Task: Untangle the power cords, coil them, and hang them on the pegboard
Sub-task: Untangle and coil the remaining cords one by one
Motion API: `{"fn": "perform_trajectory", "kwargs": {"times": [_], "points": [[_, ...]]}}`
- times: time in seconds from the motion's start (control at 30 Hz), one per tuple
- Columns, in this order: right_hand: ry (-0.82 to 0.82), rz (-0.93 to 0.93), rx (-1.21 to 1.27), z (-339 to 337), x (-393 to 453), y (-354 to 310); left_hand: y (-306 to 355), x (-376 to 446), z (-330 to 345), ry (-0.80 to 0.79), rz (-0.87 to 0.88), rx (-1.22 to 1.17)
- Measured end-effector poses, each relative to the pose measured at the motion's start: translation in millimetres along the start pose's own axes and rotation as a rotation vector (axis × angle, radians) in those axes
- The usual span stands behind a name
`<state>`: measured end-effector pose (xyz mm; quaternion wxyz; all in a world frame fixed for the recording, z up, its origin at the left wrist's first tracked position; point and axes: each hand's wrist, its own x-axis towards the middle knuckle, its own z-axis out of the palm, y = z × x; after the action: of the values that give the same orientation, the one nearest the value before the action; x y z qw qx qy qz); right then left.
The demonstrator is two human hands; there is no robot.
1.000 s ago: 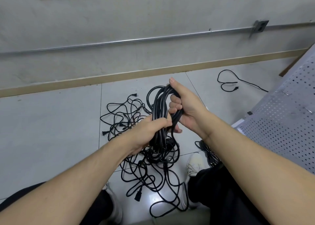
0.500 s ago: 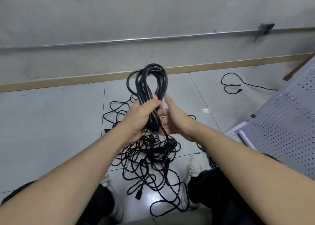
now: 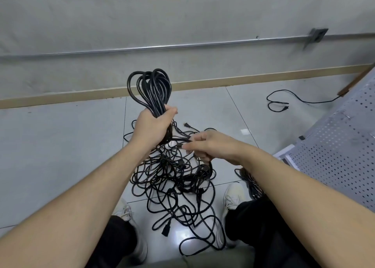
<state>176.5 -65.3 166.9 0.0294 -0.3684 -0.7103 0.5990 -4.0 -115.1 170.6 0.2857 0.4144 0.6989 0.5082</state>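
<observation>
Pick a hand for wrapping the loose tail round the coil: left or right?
Right, probably. The right hand already pinches the loose strand leading off the black coiled power cord, while the left hand grips the coil's neck and holds it upright above the tangled black cords on the floor.

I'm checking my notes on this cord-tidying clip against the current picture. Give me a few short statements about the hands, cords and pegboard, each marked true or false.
1. The left hand grips a coiled bundle whose loops stand above the fist. True.
2. The right hand is flat on the floor. False: it is raised, pinching a strand beside the left hand.
3. A tangled pile lies on the tiles between the shoes. True.
4. The coil hangs on the pegboard. False: it is still in hand.
5. A lone cord lies apart near the wall. True.
</observation>
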Motion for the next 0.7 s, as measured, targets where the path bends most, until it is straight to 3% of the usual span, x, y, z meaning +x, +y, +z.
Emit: {"fn": "perform_trajectory", "kwargs": {"times": [0.17, 0.37, 0.5, 0.57, 0.7], "points": [[0.131, -0.135, 0.13, -7, -10, -6, -1, -1, 0, -0.068, 0.069, 0.336], [0.317, -0.251, 0.243, -9, -14, -11, 3, -5, 5, -0.183, -0.043, 0.199], [0.355, -0.232, 0.256, -11, -13, -14, 8, -15, 10, -0.285, -0.109, 0.123], [0.357, -0.216, 0.251, -13, -13, -13, 10, -17, 10, -0.361, -0.078, 0.066], [0.334, -0.147, 0.2, -17, -12, -12, -2, -10, 9, -0.412, 0.059, 0.275]]}}
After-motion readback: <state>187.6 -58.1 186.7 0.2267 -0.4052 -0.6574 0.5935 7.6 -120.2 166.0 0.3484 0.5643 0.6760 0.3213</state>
